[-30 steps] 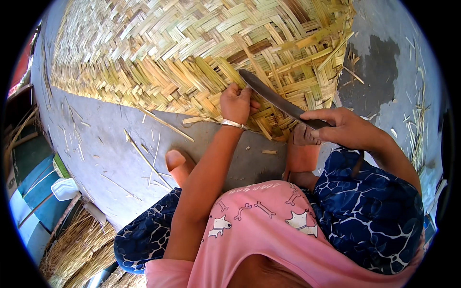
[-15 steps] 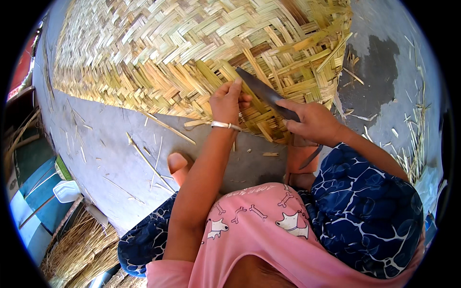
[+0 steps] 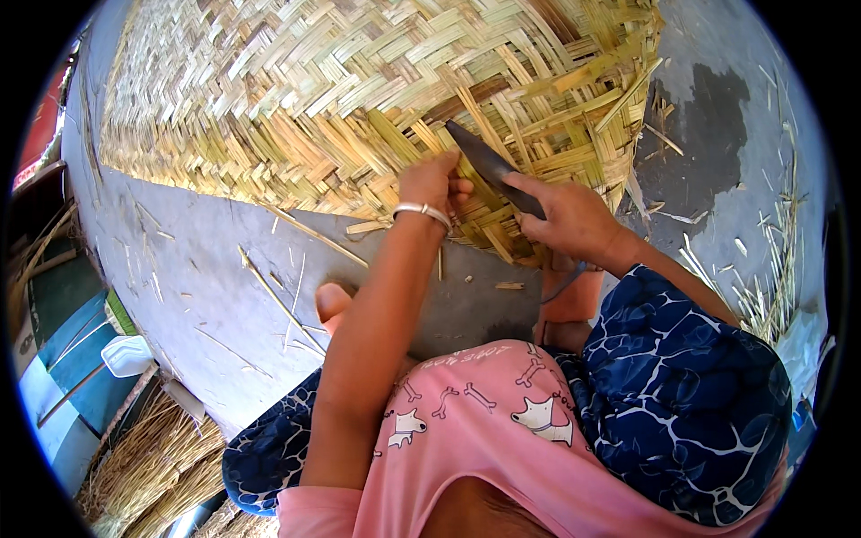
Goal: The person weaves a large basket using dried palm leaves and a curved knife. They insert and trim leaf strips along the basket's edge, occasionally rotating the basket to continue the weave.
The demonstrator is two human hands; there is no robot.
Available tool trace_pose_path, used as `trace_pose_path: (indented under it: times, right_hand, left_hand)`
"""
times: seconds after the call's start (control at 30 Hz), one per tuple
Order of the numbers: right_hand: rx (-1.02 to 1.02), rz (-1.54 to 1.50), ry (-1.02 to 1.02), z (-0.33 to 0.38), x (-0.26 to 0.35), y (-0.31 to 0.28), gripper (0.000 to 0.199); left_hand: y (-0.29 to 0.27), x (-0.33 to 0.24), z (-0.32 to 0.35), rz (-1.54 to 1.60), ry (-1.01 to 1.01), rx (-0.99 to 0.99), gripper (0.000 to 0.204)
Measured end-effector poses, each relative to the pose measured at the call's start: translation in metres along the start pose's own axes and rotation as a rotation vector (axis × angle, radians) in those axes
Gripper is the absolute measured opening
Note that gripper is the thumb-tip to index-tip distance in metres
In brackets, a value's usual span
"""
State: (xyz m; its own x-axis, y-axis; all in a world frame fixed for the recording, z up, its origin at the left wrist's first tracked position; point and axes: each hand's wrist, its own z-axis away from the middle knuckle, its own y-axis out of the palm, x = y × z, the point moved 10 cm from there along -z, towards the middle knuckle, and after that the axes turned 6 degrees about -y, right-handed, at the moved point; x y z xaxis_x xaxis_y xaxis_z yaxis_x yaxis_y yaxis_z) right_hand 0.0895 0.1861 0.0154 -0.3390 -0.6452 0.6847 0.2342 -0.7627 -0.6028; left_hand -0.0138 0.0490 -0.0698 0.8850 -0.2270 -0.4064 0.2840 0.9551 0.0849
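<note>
A large mat (image 3: 314,108) of pale and yellow-green plaited strips spreads across the upper middle, its near edge in front of my feet. My right hand (image 3: 574,220) is wrapped round a knife (image 3: 489,161) with a long dark blade, its tip pointing up and left over the weave. My left hand (image 3: 437,184), a silver bangle on the wrist, is closed at the near edge of the mat, left of the blade. Its curled fingers seem to pinch a greenish strip; the fingertips are partly hidden.
Loose straw pieces (image 3: 278,296) lie scattered on the grey floor (image 3: 206,260). A dark wet patch (image 3: 704,134) marks the floor right of the mat. Straw bundles (image 3: 152,448) and a white plastic container (image 3: 127,356) are at lower left. More straw (image 3: 771,296) lies at right.
My right hand and the knife have shifted slightly, the hand a little left along the mat's edge. My left hand has turned a bit and its fingers have drawn further in beside the blade.
</note>
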Motion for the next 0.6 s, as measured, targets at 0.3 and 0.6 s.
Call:
trace_pose_path:
  times: [0.3,0.6]
  right_hand:
    - [0.084,0.216,-0.057,0.006,0.021,-0.015,0.048]
    - [0.232,0.474,-0.050,0.067,0.025,-0.110,0.052]
  left_hand:
    - [0.001,-0.030,0.030,-0.919,0.579,-0.241,0.038]
    - [0.002,-0.041,0.035,-1.093,0.795,-0.407,0.032]
